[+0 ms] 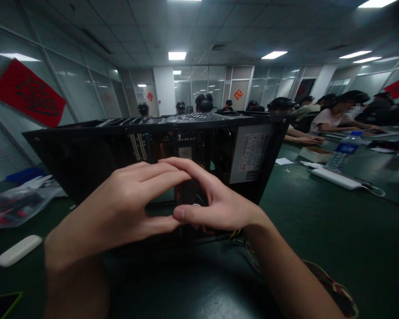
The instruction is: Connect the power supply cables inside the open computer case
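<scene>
At twelve o'clock on the tabletop (302, 221), a computer case (166, 126) stands with its uncovered side towards the wearer, presumably so the inner parts, including the power supply (251, 153) at two o'clock, lie within easy reach. Left hand (129, 195) and right hand (222, 199) meet at the fingertips before that opening, both half-curled, thumbs parted from fingers, no grip on anything visible, seemingly braced against each other. Thin coloured cables (337, 288) trail at four o'clock, apparently left aside.

There are two bare hands (126, 195) (221, 201), one computer case (89, 161), one power supply unit (249, 153), one blue-capped bottle (346, 150), one clear plastic bag (18, 206).
</scene>
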Motion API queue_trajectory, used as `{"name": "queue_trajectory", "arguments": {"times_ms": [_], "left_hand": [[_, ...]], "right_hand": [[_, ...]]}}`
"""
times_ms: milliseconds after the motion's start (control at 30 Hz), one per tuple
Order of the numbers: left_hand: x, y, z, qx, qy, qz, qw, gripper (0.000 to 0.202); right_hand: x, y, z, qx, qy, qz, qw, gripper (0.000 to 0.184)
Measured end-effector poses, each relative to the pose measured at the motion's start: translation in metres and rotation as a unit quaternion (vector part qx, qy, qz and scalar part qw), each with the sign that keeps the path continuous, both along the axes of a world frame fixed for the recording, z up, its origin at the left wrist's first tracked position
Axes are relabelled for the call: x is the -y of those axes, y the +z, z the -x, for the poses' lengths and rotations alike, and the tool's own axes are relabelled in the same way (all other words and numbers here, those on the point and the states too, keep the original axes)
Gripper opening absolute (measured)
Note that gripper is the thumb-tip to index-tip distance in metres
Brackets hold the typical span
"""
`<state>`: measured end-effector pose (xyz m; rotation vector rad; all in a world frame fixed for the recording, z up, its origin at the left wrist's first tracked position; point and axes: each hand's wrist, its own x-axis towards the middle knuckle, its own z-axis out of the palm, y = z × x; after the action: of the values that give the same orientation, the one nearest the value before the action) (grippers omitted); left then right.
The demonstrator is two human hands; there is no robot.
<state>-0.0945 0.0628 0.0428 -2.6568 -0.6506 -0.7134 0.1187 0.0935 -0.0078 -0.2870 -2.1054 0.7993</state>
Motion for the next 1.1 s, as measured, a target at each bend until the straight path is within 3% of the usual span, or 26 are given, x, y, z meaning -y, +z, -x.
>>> {"name": "queue_trajectory", "arguments": {"times_ms": [500,833,1100], "left_hand": [[-0.005,-0.001,-0.002,-0.009,-0.017,0.026,0.999,0.038],[-0.002,-0.005,-0.006,-0.008,-0.021,-0.002,1.0,0.033],[-0.01,-0.003,0.001,0.001,-0.002,0.005,1.0,0.044]], "right_hand": [[0.009,0.011,-0.01,0.088,-0.052,-0.022,0.995,0.074],[0.012,0.012,-0.013,0.089,-0.051,-0.052,0.993,0.072],[0.005,0.008,-0.014,0.052,-0.048,-0.008,0.997,0.079]]}}
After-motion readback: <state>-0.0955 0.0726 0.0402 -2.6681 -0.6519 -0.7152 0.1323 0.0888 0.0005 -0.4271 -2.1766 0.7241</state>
